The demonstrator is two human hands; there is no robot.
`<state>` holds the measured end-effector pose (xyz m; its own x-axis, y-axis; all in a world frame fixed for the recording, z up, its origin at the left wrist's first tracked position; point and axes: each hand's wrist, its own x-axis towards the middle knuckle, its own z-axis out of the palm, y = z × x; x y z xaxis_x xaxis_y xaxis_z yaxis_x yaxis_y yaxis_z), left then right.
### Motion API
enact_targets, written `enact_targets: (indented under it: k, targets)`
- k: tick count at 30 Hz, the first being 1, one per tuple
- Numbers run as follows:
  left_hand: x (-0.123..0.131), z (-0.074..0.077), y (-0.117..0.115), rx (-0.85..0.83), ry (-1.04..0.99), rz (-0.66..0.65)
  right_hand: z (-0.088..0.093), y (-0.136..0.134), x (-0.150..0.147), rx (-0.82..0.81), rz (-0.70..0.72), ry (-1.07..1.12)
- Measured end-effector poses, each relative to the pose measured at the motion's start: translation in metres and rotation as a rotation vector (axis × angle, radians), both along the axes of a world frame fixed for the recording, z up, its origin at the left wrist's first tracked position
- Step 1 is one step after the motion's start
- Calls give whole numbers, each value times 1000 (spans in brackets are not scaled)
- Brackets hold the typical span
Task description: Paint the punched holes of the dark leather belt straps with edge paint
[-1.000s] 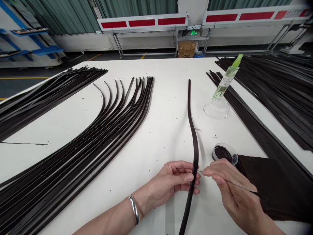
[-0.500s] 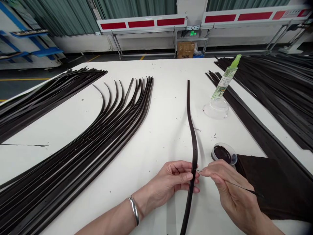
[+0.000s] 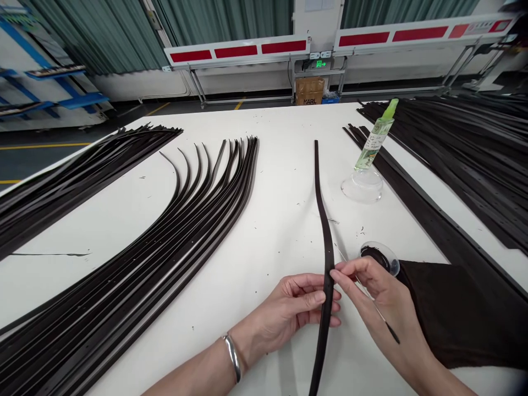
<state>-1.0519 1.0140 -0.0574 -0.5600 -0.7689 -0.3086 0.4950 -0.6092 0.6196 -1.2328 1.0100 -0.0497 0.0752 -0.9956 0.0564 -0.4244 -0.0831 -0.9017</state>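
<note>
In the head view, your bare left hand (image 3: 303,301) keeps its grip closed on the long, narrow dark-brown strip (image 3: 327,237), which runs from near to far across the white bench (image 3: 280,220). Your bare right hand (image 3: 381,291) has its grip closed around a thin, dark-ended metal tool (image 3: 384,319), fingertips at the strip's right edge; you cannot tell whether they pinch it. A round clear plastic cup (image 3: 395,266) sits just beyond that hand.

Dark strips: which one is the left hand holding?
The lone strip between the curved bundle and the spray bottle, pinched in the left hand. It runs singly; the bundle's strips lie massed together on the table.
</note>
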Motion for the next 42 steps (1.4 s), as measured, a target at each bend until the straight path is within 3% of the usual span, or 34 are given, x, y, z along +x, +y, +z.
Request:
enact_targets:
  k: [8,11,14,17,21,26,33,39,42]
  targets:
    - [3,0,5,25,-42,-55,19,-29,2,-115,-78,-155]
    - [4,0,6,43,-35,-20,27,-31,-9,-84,-29,-138]
    - [3,-1,6,79,-54,24,28,-30,-33,-85,-94,-136]
    - [1,-2,6,107,-103,56,25,-32,-62,-166,-169,27]
    - [0,-3,2,112,-148,44,20,-41,-82,-301,-95,316]
    - [1,-1,-1,125,-180,31,4,-48,-81,-482,40,482]
    - [0,-1,-2,127,-191,40,-7,-49,-81,-520,65,516]
    - [0,-2,-2,127,-181,44,-1,-47,-79,-536,48,489]
    - [0,-2,-1,121,-175,45,10,-40,-79,-518,-47,405]
